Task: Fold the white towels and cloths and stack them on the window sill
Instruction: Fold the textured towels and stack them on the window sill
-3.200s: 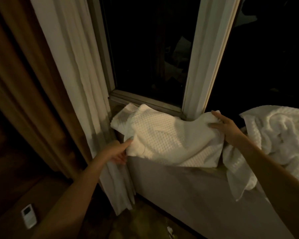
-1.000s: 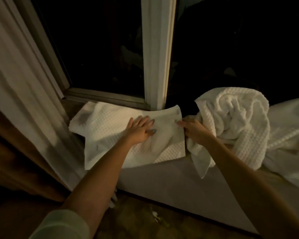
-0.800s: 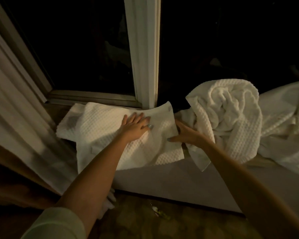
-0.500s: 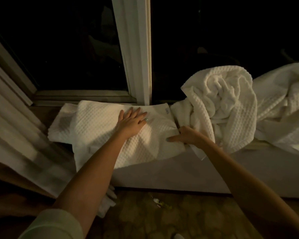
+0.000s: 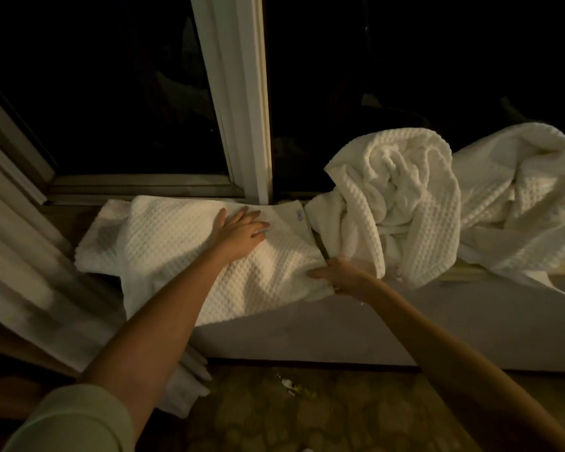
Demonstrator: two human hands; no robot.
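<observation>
A white waffle-weave towel point(image 5: 183, 256) lies spread on the window sill point(image 5: 470, 275), its front part hanging over the sill's edge. My left hand point(image 5: 240, 234) rests flat on the towel's middle, fingers apart. At the towel's right front edge my right hand point(image 5: 336, 275) pinches the cloth between thumb and fingers. Just to the right, a crumpled heap of white waffle towels point(image 5: 402, 197) sits on the sill, and a second loose white cloth point(image 5: 529, 197) sprawls further right.
A white window post point(image 5: 242, 102) rises behind the towel between two dark panes. A pale curtain point(image 5: 17, 256) hangs at the left, down to the floor. Below the sill is a grey wall point(image 5: 340, 331), with small litter point(image 5: 294, 386) on the patterned floor.
My left hand moved from the towel's left edge to lie flat on its middle. My right hand slid down the towel's right edge toward the front corner. The view shifted right.
</observation>
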